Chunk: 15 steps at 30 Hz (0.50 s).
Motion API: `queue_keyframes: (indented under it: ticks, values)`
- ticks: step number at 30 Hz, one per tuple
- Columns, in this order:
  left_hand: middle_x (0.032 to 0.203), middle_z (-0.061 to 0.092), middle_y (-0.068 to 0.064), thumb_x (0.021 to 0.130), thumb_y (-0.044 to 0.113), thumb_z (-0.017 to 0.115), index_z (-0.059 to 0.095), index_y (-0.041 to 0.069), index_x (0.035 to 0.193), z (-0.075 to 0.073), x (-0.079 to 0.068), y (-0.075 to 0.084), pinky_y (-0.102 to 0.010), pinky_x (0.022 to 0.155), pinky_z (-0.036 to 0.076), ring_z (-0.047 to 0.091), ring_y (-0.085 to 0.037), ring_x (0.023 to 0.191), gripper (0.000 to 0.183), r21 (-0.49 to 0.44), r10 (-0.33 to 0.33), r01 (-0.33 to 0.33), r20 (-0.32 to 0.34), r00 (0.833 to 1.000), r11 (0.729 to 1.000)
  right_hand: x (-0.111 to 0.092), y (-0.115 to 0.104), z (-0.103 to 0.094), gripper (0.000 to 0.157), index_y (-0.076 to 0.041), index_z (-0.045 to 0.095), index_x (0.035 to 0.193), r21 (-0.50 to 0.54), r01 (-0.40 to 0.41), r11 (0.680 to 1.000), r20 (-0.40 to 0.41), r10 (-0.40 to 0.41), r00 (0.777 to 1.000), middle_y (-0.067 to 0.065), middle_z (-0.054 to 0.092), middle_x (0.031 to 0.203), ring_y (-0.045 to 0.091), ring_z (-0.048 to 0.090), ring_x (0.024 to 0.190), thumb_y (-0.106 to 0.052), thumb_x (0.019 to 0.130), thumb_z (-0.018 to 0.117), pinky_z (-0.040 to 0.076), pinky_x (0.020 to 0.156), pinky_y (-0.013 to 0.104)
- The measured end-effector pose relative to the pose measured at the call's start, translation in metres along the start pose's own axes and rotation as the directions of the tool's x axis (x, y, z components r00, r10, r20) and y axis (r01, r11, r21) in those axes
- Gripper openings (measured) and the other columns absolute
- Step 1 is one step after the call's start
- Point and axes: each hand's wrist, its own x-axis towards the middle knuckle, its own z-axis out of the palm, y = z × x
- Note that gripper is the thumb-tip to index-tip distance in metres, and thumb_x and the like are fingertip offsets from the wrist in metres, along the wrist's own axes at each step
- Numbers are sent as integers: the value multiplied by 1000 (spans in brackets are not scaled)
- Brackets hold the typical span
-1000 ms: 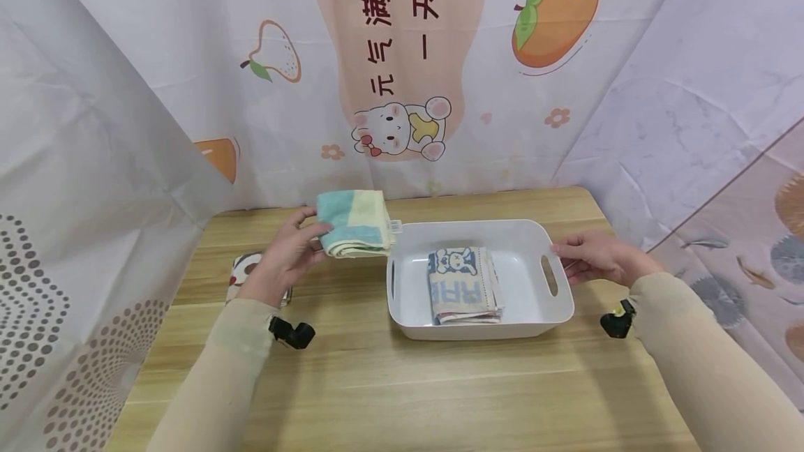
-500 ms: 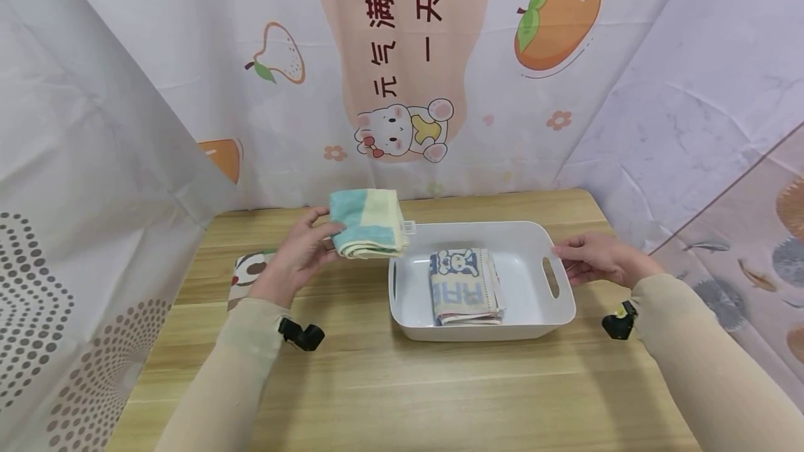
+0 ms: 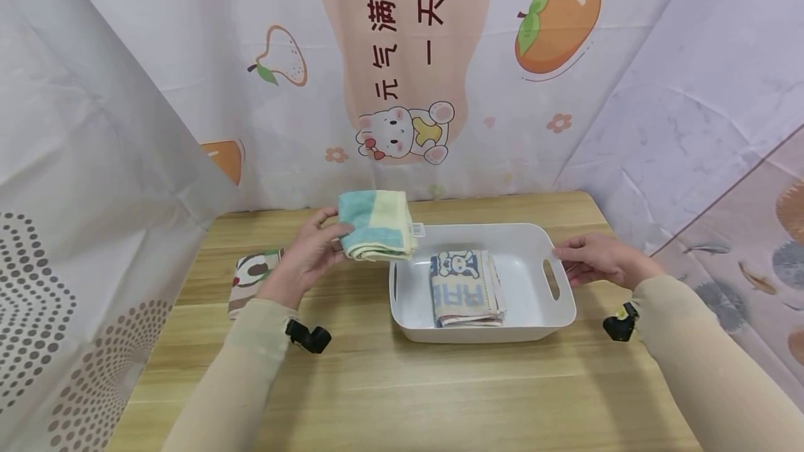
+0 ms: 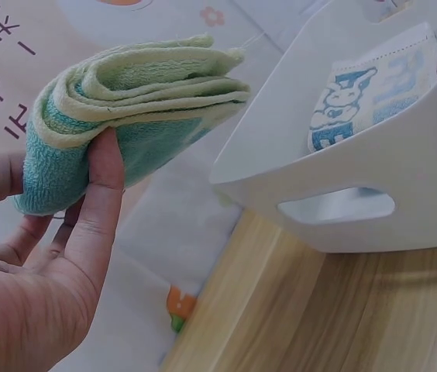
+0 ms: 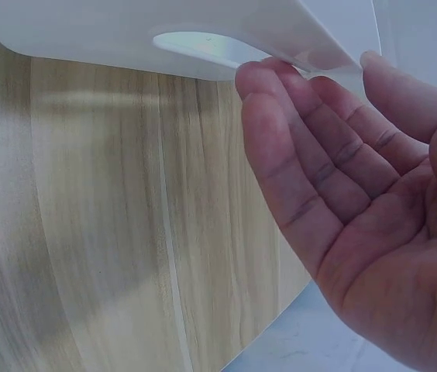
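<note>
My left hand pinches a folded teal and pale-yellow towel, thumb on the near face and fingers behind it. In the head view the towel hangs raised at the left end of a white plastic basket, its white tag overlapping the rim. The left wrist view shows the layered folds of this towel beside the basket. A folded blue and beige towel with a rabbit pattern lies inside. My right hand holds the basket's right end, thumb at the rim and fingertips near the handle slot.
A folded brown and white patterned towel lies on the wooden table at left, partly behind my left wrist. A printed curtain hangs along the table's back edge. Black wrist cameras sit on both sleeves.
My left hand has carried the teal and yellow towel to the right, to the basket's left end. The patterned towel on the table is more exposed. My right hand stays at the basket.
</note>
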Motion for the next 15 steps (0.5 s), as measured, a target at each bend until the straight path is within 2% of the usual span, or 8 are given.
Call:
queue_keyframes:
  ticks: [15]
  values:
    - [122,48,-23,87,2,65,39,14,134,6,-1,-3,-45,82,52,63,-34,96,56,-5,-2,2,8,1000,1000,-1,-11,-1,39,12,51,117,-15,59,998,-57,-60,997,22,65,96,29,66,79,-22,98,52,54,77,46]
